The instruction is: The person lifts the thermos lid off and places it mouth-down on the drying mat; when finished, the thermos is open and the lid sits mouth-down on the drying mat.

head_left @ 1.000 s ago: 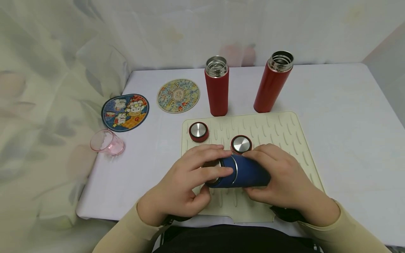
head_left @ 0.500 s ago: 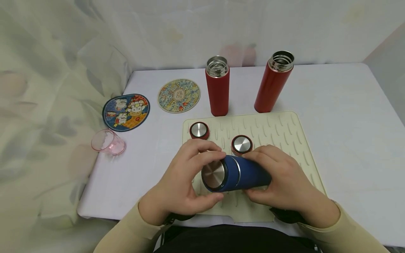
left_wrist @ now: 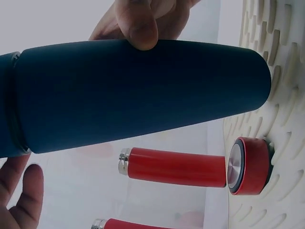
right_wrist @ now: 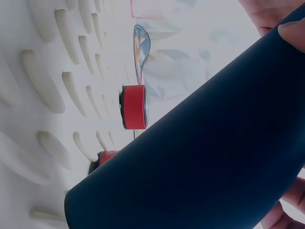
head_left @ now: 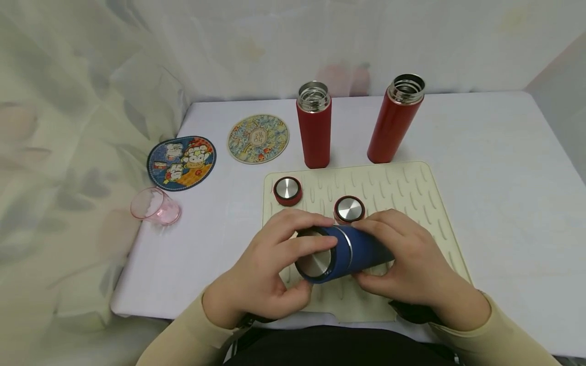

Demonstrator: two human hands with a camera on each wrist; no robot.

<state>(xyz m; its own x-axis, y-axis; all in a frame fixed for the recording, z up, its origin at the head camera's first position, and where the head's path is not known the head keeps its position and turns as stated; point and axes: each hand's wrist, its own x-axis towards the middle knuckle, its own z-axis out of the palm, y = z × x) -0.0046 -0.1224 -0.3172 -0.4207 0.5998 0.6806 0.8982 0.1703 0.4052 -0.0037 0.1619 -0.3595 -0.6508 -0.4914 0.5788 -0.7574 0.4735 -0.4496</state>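
A blue thermos (head_left: 368,249) with a steel-topped lid (head_left: 316,262) is held between both hands, tilted with its lid towards the left and the person. My left hand (head_left: 270,264) grips the lid, two fingers over its upper side and the thumb below. My right hand (head_left: 407,254) holds the body, thumb underneath, fingers over the top. In the left wrist view the thermos base (left_wrist: 259,81) is close to the ribbed mat; whether it touches cannot be seen. Two red lids with steel tops, one left (head_left: 287,190) and one right (head_left: 349,209), sit on the mat behind it.
The cream mat (head_left: 412,188) lies on a white table (head_left: 503,203). Two uncapped red thermoses, one left (head_left: 315,132) and one right (head_left: 391,127), stand behind it. A yellow patterned coaster (head_left: 258,138), a blue cartoon coaster (head_left: 181,162) and a pink glass (head_left: 162,208) are to the left.
My left hand loosened its fingers and thumb from the lid, then took hold of it again. The lid end has swung slightly towards the person. My right hand keeps its grip.
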